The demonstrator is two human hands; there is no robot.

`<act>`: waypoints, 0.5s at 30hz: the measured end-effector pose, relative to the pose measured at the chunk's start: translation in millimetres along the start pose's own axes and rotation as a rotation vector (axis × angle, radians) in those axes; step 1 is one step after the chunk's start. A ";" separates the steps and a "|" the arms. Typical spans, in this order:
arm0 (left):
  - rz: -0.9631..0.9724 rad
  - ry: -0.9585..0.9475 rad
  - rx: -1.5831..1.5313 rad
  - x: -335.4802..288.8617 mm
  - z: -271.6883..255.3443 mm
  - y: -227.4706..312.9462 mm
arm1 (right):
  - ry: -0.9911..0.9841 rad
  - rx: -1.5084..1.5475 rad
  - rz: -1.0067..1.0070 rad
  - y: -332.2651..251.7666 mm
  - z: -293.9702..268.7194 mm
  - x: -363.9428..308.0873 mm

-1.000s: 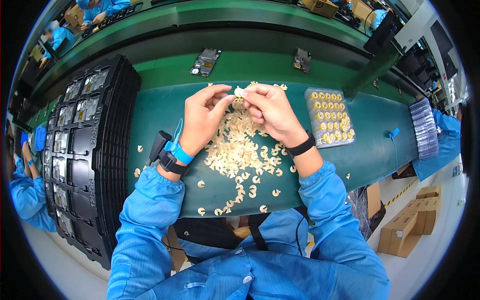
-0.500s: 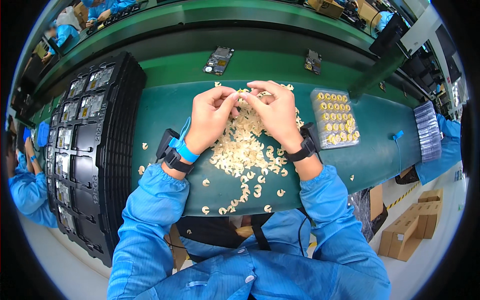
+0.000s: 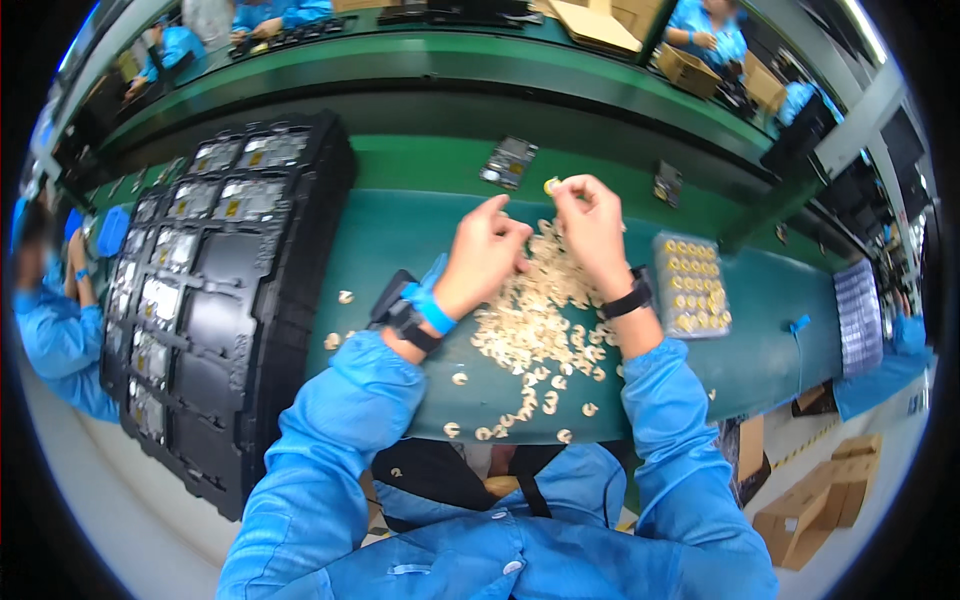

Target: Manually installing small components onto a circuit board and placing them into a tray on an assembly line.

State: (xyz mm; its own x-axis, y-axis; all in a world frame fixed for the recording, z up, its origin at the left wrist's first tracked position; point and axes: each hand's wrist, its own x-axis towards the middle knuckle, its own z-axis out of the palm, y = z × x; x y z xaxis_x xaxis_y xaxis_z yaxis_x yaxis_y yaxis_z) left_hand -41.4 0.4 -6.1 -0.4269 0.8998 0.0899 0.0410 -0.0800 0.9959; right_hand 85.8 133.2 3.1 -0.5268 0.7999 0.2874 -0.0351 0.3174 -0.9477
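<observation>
My right hand (image 3: 594, 228) pinches a small round yellow-rimmed part (image 3: 551, 186) between thumb and fingertips, above the far edge of a pile of cream C-shaped pieces (image 3: 535, 325). To its left, my left hand (image 3: 484, 258) hovers by the pile with the index finger stretched and apart from the thumb. Nothing shows in its fingers; the other fingers are curled and partly hidden. Right of the pile stands a clear plastic tray (image 3: 727, 290) with rows of round yellow-rimmed parts like the held one.
Stacked black trays (image 3: 217, 356) holding flat electronic modules rise at the left. A circuit board (image 3: 508, 162) and a second board (image 3: 667, 184) lie on the green ledge behind the mat (image 3: 420, 220). Stacked clear trays (image 3: 858, 315) stand far right. Other people work beyond the bench and at left.
My hands have come apart. The right hand carries the small round part up and away, while the left has drawn back from it. The whole view has shifted and tilted.
</observation>
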 end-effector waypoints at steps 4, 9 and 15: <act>0.337 0.211 0.297 4.5 7.1 -30.5 | 0.010 -0.685 -0.148 29.6 17.5 58.0; 0.368 0.373 0.414 -3.6 4.7 -24.0 | -0.050 -1.103 0.151 30.9 73.6 73.3; 0.381 0.407 0.493 -3.2 6.2 -9.5 | 0.184 -0.845 0.051 61.6 84.2 100.8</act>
State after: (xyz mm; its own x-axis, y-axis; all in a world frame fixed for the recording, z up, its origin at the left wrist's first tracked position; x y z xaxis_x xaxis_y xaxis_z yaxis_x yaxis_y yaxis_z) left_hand -34.8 0.9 -15.9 -0.5994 0.6105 0.5177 0.6125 -0.0665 0.7876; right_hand -41.0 190.6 -38.0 -0.3623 0.8701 0.3342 0.6663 0.4925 -0.5599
